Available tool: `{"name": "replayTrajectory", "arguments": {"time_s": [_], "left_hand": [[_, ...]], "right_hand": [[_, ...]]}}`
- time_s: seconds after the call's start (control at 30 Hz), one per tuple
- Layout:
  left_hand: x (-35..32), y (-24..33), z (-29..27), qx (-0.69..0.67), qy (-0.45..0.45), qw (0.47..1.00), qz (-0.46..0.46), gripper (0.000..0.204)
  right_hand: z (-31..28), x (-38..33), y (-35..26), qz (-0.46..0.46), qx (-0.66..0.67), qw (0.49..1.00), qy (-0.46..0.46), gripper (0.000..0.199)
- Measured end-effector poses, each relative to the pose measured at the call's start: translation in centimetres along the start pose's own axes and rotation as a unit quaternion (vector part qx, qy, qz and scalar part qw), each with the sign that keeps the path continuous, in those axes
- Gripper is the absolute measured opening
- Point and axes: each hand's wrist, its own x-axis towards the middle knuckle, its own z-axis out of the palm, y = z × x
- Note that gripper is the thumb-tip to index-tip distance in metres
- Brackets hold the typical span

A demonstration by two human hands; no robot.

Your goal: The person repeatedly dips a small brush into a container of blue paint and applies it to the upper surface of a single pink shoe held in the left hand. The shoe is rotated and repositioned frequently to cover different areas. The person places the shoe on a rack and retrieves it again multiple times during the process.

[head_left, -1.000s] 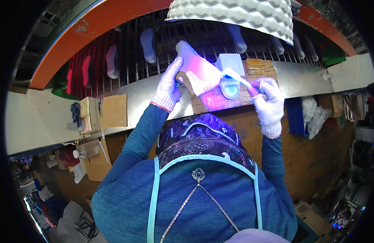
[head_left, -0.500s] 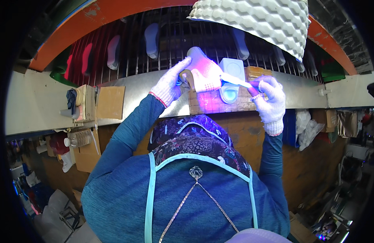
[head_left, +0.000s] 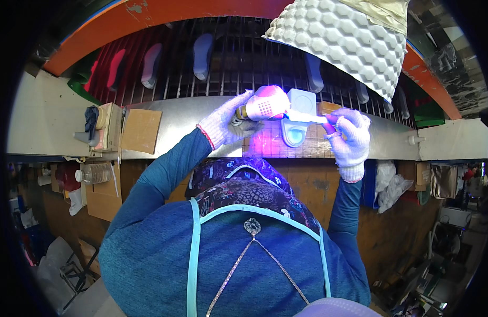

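A pale shoe upper with rows of small holes [head_left: 265,108], seemingly stretched over a form, is lit by bright violet-white light above the ledge. My gloved left hand [head_left: 225,124] is closed around its olive-brown end. In my gloved right hand [head_left: 352,138] is a brush [head_left: 307,119] with a reddish handle and a long pale head. Its tip meets the upper's right side, where glare hides the exact contact. Just below the brush sits a small white cup [head_left: 294,137] with pale bluish contents, in front of a white block-shaped container [head_left: 303,100].
Shoe soles [head_left: 203,57] lie on a rack of metal rods [head_left: 231,68] beyond the ledge. A white dimpled sheet [head_left: 339,39] overhangs at upper right. Cardboard [head_left: 142,131] stands at left near a small box [head_left: 107,127]. A plastic bottle [head_left: 94,173] lies lower left.
My left hand has tilted and turned the upper, bringing its perforated end upward and its far tip out of sight. The brush has shifted slightly down and lies more level.
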Motion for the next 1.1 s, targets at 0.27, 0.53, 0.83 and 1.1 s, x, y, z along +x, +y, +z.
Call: {"name": "replayTrajectory", "arguments": {"time_s": [0.27,0.53,0.83,1.1], "left_hand": [[-0.6,-0.7,0.9,-0.016,0.036,0.999,0.027,0.053],[-1.2,-1.4,0.9,0.057,0.0,0.99,0.131,0.044],[0.2,-0.5,-1.0,0.078,0.008,0.972,0.22,0.044],[1.6,-0.8,-2.0,0.055,-0.094,0.964,0.244,0.046]], "right_hand": [[-0.1,0.6,-0.7,0.011,0.006,1.0,0.012,0.018],[-0.5,-0.2,-2.0,0.042,-0.03,0.999,-0.002,0.019],[0.7,-1.7,-3.8,0.104,-0.049,0.993,0.041,0.013],[5.1,-2.6,-2.9,0.261,0.307,0.915,-0.037,0.012]]}}
